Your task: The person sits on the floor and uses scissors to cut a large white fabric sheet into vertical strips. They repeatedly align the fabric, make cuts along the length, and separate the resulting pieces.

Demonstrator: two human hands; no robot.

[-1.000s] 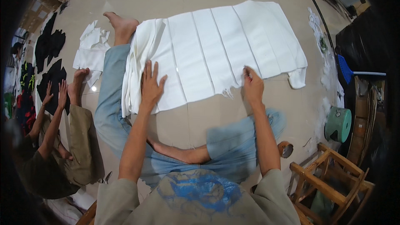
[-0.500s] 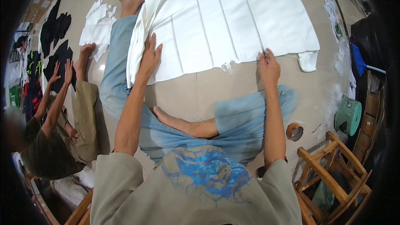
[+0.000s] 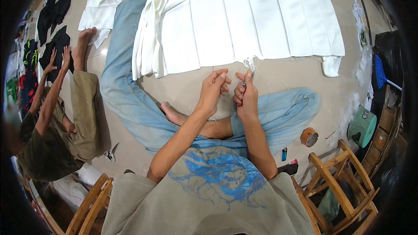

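A wide white fabric piece (image 3: 226, 21) with several parallel seam lines lies on the floor before me, its left end gathered in folds. A tuft of loose white threads (image 3: 249, 63) hangs from its near edge. My left hand (image 3: 212, 89) is just short of that edge, its fingers bent in toward the thumb; whatever they may pinch is too small to make out. Close on its right, my right hand (image 3: 247, 98) is closed around a small tool with red and dark parts, mostly hidden by the fingers. Both hands look apart from the fabric.
Another person's hands (image 3: 58, 61) are over black cloth (image 3: 54, 45) at left. White scraps (image 3: 99, 11) lie nearby. To my right are a brown roll (image 3: 309, 137), a blue lighter (image 3: 284, 154), a green round container (image 3: 362, 126) and a wooden stool (image 3: 335, 182).
Both hands have left the fabric and come together near the thread tuft, the left moving right, the right moving left with its tool. The view has shifted, lowering the hands' surroundings little.
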